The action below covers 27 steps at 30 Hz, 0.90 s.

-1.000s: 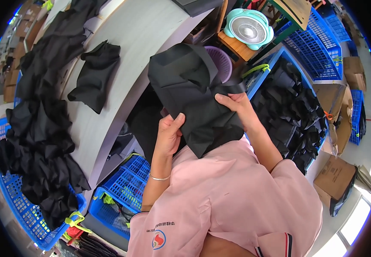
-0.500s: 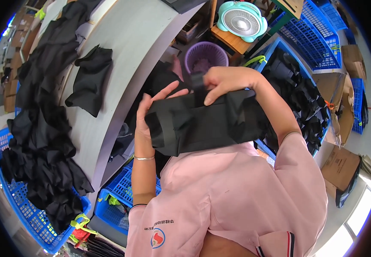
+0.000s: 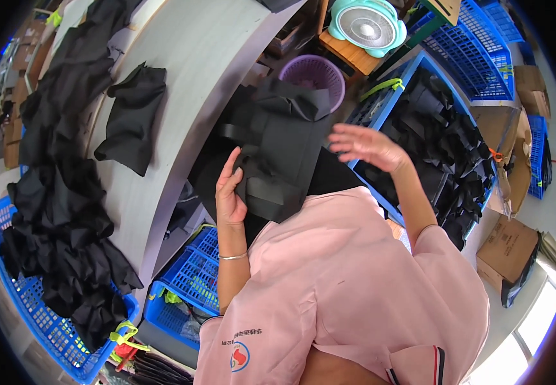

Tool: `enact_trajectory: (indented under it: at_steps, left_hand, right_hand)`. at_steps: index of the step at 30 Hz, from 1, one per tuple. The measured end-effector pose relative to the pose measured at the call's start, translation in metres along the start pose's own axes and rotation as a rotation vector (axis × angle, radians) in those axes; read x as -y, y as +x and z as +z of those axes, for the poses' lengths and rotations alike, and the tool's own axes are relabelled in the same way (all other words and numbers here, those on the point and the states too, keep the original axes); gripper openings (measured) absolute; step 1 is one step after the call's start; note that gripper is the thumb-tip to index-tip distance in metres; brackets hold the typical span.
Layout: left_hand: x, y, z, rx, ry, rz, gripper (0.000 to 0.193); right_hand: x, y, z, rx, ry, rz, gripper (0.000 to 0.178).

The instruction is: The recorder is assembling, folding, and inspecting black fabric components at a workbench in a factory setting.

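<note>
Cloth [image 3: 287, 144], black: lay right of the table [image 3: 188, 83], near side of the purple basket [image 3: 337, 91]. Seemed light, soft, pliant; best held by edges. Left hand [image 3: 230, 196]: touched its left side, grip indiscernible. Right hand [image 3: 371, 147]: fingers extended, empty, beside its right edge.

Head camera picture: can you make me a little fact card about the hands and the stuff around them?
Left hand: at the left side of the black fabric piece; grip unclear
Right hand: open, right of that piece; touching or not, unclear
Grey table: has a separate black cloth on it
Purple basket: partly hidden behind the fabric piece
Blue crate on the right: full of black scraps
Turquoise fan: on a wooden stool
</note>
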<state>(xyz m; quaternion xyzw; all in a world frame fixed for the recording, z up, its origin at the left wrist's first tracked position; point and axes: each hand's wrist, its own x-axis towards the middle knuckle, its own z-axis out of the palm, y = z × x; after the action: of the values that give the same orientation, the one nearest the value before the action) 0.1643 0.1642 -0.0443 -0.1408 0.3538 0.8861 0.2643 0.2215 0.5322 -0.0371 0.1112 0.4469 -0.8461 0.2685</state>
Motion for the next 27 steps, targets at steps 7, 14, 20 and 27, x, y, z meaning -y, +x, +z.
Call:
enact_trajectory:
  at_steps: [7, 14, 20, 27]
  left_hand:
    - [0.002, -0.004, 0.023, 0.066, -0.096, -0.083, 0.050]
    - [-0.003, 0.007, 0.022, 0.085, 0.178, -0.063, 0.056]
    - [-0.015, 0.016, 0.070, -0.008, -0.060, -0.298, 0.053]
    - [0.020, 0.034, 0.065, 0.058, -0.137, -0.529, 0.046]
  right_hand:
    - [-0.001, 0.020, 0.051, -0.073, 0.002, -0.004, 0.044]
    - [0.024, 0.016, 0.076, -0.092, -0.211, -0.072, 0.034]
    - [0.022, 0.017, 0.086, -0.239, -0.132, -0.118, 0.033]
    - [0.017, 0.008, 0.077, -0.186, 0.189, -0.157, 0.030]
